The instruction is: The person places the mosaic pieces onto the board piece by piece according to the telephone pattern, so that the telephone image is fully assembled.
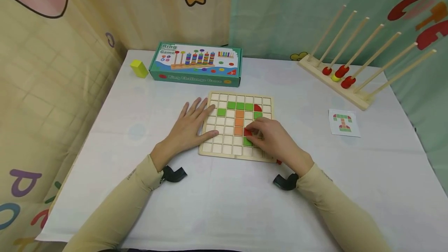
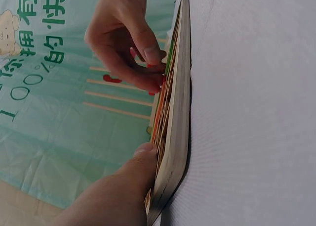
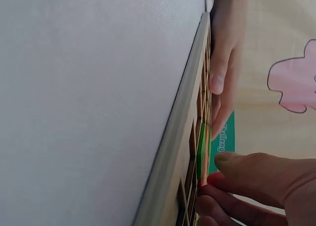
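A square wooden grid board (image 1: 217,149) lies on the table with green, orange and red tiles in some of its cells. My right hand (image 1: 276,137) pinches a small red tile (image 1: 247,132) between thumb and fingers, low over the board beside an orange tile (image 1: 239,131) and just above a green tile (image 1: 247,141). The same red tile (image 3: 213,179) shows at the fingertips in the right wrist view. With fingers spread, my left hand (image 1: 189,129) rests on the board's left edge. The right hand hides some cells on the board's right side.
A pattern card (image 1: 343,123) lies to the right. Behind it stands a wooden peg rack (image 1: 332,81) with several red rings and a yellow one. At the back left are a green game box (image 1: 196,65) and a yellow-green block (image 1: 139,68). Something red (image 1: 279,162) peeks out by the board's lower right corner.
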`<state>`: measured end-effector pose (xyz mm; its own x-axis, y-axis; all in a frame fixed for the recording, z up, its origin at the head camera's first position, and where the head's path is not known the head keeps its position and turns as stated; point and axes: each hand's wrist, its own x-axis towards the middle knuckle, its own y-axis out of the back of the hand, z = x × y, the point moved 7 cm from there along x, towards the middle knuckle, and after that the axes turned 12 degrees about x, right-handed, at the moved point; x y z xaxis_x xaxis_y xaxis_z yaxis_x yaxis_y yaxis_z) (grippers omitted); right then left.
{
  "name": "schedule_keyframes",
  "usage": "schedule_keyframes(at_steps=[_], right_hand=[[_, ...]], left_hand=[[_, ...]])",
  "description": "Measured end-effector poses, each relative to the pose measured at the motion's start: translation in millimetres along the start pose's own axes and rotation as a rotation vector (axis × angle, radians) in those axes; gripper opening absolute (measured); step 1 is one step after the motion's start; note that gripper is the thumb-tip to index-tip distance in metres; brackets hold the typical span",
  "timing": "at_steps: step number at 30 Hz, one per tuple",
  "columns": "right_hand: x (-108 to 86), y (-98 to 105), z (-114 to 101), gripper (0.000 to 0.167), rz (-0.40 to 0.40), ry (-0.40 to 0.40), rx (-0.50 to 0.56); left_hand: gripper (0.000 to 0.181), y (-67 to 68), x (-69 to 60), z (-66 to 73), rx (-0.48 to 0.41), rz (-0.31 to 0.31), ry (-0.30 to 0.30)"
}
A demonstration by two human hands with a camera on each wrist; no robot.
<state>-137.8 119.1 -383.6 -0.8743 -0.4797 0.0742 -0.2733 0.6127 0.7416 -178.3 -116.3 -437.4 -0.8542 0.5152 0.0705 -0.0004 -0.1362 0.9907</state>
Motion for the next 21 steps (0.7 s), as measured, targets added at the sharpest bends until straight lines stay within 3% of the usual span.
schedule_keyframes(at_steps=[7, 14, 21], right_hand=[[-23.1, 23.9, 20.5, 0.023, 0.038, -0.057, 0.072], [-48.8, 55.6, 46.3, 0.023, 0.121, -0.069, 0.039], [-55.7, 57.9, 59.6, 0.026, 0.123, -0.069, 0.034]], left_hand=[[0.092, 1.6, 0.0, 0.9, 0.003, 0.0, 0.004], [0.092, 2.7, 0.6, 1.5, 0.0, 0.002, 0.003], [0.092, 1.5, 0.4, 1.0, -0.002, 0.002, 0.004]])
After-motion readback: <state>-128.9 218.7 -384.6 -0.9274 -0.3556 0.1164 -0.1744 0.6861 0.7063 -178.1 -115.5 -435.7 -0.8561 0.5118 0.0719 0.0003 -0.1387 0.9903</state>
